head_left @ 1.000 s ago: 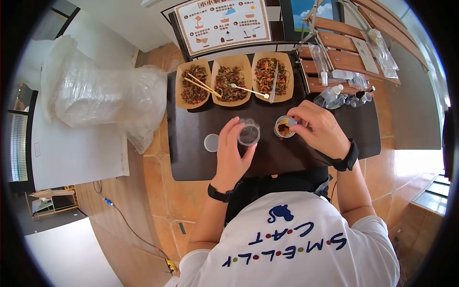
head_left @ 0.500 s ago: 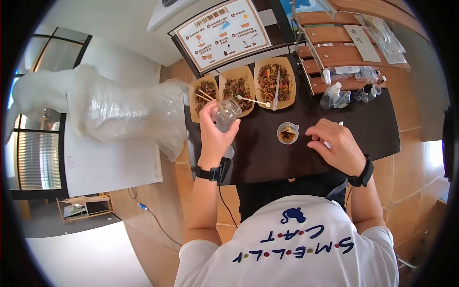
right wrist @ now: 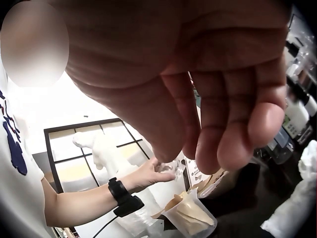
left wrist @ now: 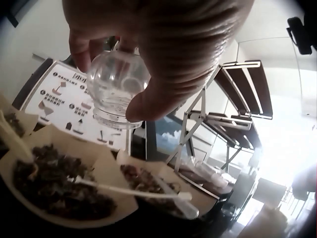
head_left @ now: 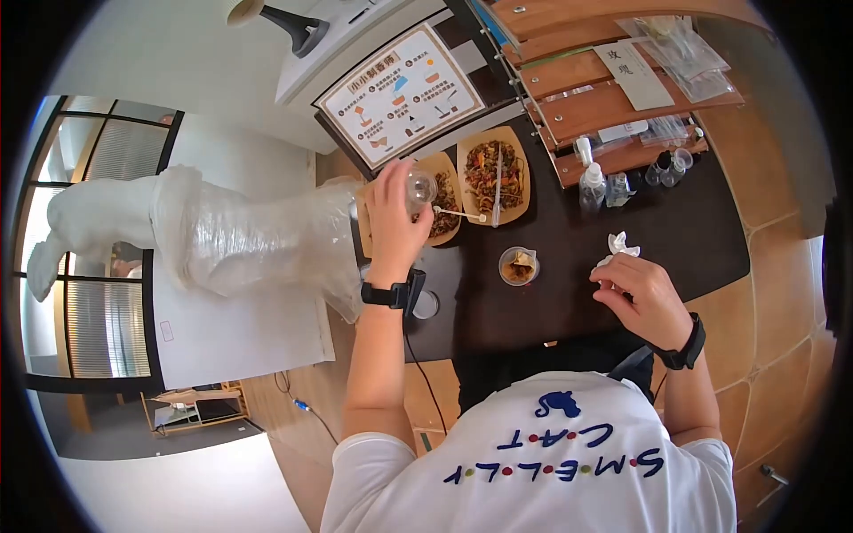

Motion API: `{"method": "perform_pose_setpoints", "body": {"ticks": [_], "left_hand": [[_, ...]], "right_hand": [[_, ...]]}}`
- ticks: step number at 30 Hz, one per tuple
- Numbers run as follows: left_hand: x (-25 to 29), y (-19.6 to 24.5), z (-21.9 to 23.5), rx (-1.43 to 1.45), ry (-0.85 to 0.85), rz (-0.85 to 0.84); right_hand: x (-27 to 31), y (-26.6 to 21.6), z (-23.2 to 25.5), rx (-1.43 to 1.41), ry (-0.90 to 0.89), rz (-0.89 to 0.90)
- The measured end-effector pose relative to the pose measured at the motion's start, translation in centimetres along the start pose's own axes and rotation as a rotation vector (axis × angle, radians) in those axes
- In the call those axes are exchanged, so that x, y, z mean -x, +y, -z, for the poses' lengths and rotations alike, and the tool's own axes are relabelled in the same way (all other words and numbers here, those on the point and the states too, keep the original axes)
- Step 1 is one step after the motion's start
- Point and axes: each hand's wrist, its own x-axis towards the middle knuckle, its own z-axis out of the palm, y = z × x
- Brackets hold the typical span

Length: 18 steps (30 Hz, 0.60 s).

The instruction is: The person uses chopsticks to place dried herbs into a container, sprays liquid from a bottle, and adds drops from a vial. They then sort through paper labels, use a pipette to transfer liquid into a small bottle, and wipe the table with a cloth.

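My left hand (head_left: 391, 226) grips a small clear jar (head_left: 421, 188), thumb on one side and fingers on the other. It hangs over the paper trays of dried petals and herbs, nearest the middle tray (head_left: 452, 233). In the left wrist view the jar (left wrist: 116, 82) has its ringed mouth turned downward, and no filling shows inside. My right hand (head_left: 644, 298) hovers at the right with fingers loosely bent and nothing in them. Just beyond it lies a crumpled white tissue (head_left: 619, 243). Between the hands stands a clear plastic cup (head_left: 518, 266) with tan and brown pieces.
The right paper tray (head_left: 495, 173) holds a clear plastic stick, and a white stirrer (head_left: 460, 214) crosses the middle one. Small bottles (head_left: 593, 185) stand by a wooden slatted rack (head_left: 586, 111). A white round lid (head_left: 426, 305) lies near the left wrist. An instruction sheet (head_left: 404, 89) stands behind.
My left hand has carried the jar from the table's front to over the trays and tipped it. My right hand has left the cup and moved right. The head view has shifted.
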Motion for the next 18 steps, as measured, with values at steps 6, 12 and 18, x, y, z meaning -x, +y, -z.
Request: {"method": "perform_pose_setpoints", "body": {"ticks": [6,12,18], "left_hand": [[0.8,-1.5,-1.9,0.013,-0.106,0.089],[1.3,-0.7,-1.0,0.23,0.097,0.171],[6.7,0.9,1.5,0.411,0.094,0.453]], "right_hand": [[0.1,-0.1,-0.5,-0.021,-0.021,0.026],[0.0,-0.4,-0.3,0.007,-0.012,0.034],[-0.3,-0.7,-0.8,-0.018,-0.058,0.007]]}}
